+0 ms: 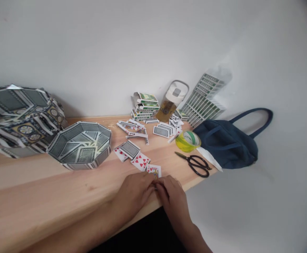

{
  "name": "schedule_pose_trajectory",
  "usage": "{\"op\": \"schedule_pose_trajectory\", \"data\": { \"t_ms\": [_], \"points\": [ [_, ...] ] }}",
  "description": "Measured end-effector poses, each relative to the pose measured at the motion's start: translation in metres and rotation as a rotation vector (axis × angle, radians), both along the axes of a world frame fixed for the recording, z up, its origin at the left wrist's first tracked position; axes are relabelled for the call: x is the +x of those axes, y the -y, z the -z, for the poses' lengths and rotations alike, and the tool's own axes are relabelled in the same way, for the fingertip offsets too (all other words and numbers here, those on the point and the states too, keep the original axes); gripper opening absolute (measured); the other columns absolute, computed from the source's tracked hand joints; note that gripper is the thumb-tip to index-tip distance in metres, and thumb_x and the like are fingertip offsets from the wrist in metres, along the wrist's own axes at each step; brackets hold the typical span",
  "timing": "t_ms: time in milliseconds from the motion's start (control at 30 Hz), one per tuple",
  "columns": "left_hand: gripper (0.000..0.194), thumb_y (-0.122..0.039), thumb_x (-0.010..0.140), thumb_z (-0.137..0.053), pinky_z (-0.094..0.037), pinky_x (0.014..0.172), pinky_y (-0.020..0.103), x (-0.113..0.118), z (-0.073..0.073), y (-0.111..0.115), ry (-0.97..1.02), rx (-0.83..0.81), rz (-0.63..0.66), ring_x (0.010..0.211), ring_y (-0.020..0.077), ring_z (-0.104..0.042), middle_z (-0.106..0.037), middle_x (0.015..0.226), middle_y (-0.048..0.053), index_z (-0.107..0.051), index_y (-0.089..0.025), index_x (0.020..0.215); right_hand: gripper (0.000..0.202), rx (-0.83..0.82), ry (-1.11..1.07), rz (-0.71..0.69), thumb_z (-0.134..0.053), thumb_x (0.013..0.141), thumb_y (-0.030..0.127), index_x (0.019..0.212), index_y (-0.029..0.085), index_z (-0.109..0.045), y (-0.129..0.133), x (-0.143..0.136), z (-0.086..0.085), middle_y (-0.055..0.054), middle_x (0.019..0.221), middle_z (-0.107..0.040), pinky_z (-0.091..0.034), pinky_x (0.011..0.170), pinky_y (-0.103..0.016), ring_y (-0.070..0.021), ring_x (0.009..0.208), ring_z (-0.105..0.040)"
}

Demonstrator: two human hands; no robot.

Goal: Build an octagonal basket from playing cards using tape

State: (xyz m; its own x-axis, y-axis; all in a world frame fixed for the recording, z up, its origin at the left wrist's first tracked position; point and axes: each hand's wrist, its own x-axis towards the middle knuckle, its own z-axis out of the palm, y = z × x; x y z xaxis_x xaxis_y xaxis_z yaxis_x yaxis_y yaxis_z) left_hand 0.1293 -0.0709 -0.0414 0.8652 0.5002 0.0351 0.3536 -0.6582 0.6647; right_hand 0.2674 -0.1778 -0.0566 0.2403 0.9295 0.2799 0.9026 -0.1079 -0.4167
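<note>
Near the table's front edge, my left hand (139, 189) and my right hand (170, 191) meet, fingers pressed together. Both pinch around a jack card (153, 170), whose upper part sticks out beyond the fingertips; its lower part is hidden. Just beyond it lie a heart card (140, 161) and a face-down card (130, 149), overlapping. Folded cards (136, 130) form a loose heap farther back. Face-down cards (161, 131) are spread to the right of that heap. An octagonal tray made of cards (104, 154) stands left of the loose cards.
A larger card-built container (28, 131) stands at the far left. Green card boxes (145, 107) are stacked by the wall, beside a bottle (169, 102). Yellow tape (187, 141), black scissors (197, 165) and a blue bag (227, 144) lie right. More boxes (206, 100) stand behind.
</note>
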Motion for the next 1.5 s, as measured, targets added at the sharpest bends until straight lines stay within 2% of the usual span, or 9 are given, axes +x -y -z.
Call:
{"op": "schedule_pose_trajectory", "data": {
  "t_ms": [167, 367, 600, 767, 900, 1033, 1100, 1233, 1500],
  "points": [
    [0.010, -0.020, 0.086, -0.054, -0.040, 0.068, 0.024, 0.001, -0.003, 0.000, -0.005, -0.056, -0.049, 0.075, 0.0148, -0.061, -0.068, 0.082, -0.001, -0.063, -0.020, 0.088, 0.017, -0.023, -0.108, -0.027, -0.047, 0.095, 0.024, 0.091, 0.022, -0.064, 0.003, 0.003, -0.004, -0.004, 0.088, -0.067, -0.045, 0.075, -0.031, -0.0182, 0.083, -0.059],
    [0.008, -0.020, 0.085, -0.056, -0.039, 0.068, 0.023, 0.001, -0.004, -0.001, 0.038, -0.071, -0.065, 0.076, 0.0146, -0.061, -0.069, 0.082, -0.001, -0.064, -0.020, 0.087, 0.017, -0.026, -0.241, -0.045, -0.046, 0.096, 0.025, 0.096, 0.023, -0.063, 0.010, 0.005, -0.012, -0.004, 0.093, -0.067, -0.047, 0.080, -0.031, -0.0183, 0.089, -0.060],
    [0.007, -0.019, 0.086, -0.055, -0.037, 0.067, 0.024, 0.001, -0.001, -0.003, 0.019, -0.057, -0.035, 0.076, 0.0145, -0.061, -0.068, 0.082, -0.001, -0.062, -0.019, 0.085, 0.013, -0.042, -0.266, 0.006, -0.051, 0.093, 0.025, 0.085, 0.023, -0.061, 0.012, 0.002, -0.012, -0.004, 0.090, -0.063, -0.048, 0.076, -0.031, -0.0181, 0.086, -0.059],
    [0.010, -0.015, 0.082, -0.055, -0.036, 0.064, 0.022, -0.001, -0.008, -0.007, 0.051, -0.104, 0.038, 0.071, 0.0122, -0.057, -0.064, 0.076, -0.003, -0.062, -0.020, 0.087, 0.014, -0.061, -0.242, -0.002, -0.051, 0.093, 0.025, 0.083, 0.022, -0.060, 0.011, 0.004, -0.010, -0.004, 0.086, -0.062, -0.048, 0.073, -0.030, -0.0180, 0.082, -0.059],
    [0.020, -0.008, 0.075, -0.054, -0.035, 0.063, 0.021, -0.002, -0.014, -0.012, 0.057, -0.157, 0.096, 0.069, 0.0110, -0.053, -0.061, 0.074, -0.004, -0.063, -0.020, 0.089, 0.013, -0.091, -0.250, -0.007, -0.051, 0.092, 0.022, 0.083, 0.022, -0.060, 0.011, 0.004, -0.016, -0.003, 0.086, -0.062, -0.047, 0.073, -0.030, -0.0178, 0.082, -0.058],
    [0.012, -0.009, 0.074, -0.056, -0.035, 0.063, 0.022, -0.003, -0.015, -0.015, 0.056, -0.163, 0.081, 0.069, 0.0116, -0.052, -0.060, 0.073, -0.003, -0.061, -0.018, 0.081, 0.013, -0.142, -0.275, -0.022, -0.052, 0.092, 0.020, 0.082, 0.022, -0.060, 0.008, 0.005, -0.024, -0.003, 0.086, -0.061, -0.045, 0.072, -0.029, -0.0175, 0.082, -0.056],
    [0.008, -0.010, 0.076, -0.056, -0.035, 0.064, 0.023, -0.003, -0.016, -0.015, 0.043, -0.146, 0.075, 0.070, 0.0121, -0.052, -0.059, 0.074, -0.002, -0.058, -0.017, 0.074, 0.012, -0.154, -0.286, -0.023, -0.053, 0.091, 0.020, 0.081, 0.022, -0.059, 0.006, 0.006, -0.027, -0.002, 0.084, -0.060, -0.044, 0.071, -0.029, -0.0171, 0.079, -0.055],
    [0.014, -0.012, 0.081, -0.054, -0.034, 0.065, 0.025, -0.004, -0.018, -0.012, -0.005, -0.071, 0.053, 0.074, 0.0138, -0.053, -0.060, 0.077, -0.001, -0.054, -0.017, 0.068, 0.013, -0.189, -0.277, -0.004, -0.054, 0.090, 0.022, 0.078, 0.021, -0.057, 0.003, 0.006, -0.028, -0.001, 0.080, -0.058, -0.042, 0.068, -0.028, -0.0165, 0.075, -0.053],
    [0.015, -0.020, 0.089, -0.045, -0.039, 0.065, 0.030, -0.004, -0.015, -0.002, -0.106, 0.154, 0.036, 0.080, 0.0202, -0.060, -0.064, 0.084, 0.003, -0.058, -0.019, 0.081, 0.016, -0.248, -0.176, 0.025, -0.052, 0.090, 0.020, 0.075, 0.020, -0.052, -0.001, 0.000, -0.032, -0.002, 0.079, -0.055, -0.039, 0.067, -0.029, -0.0176, 0.076, -0.052]
  ]
}}
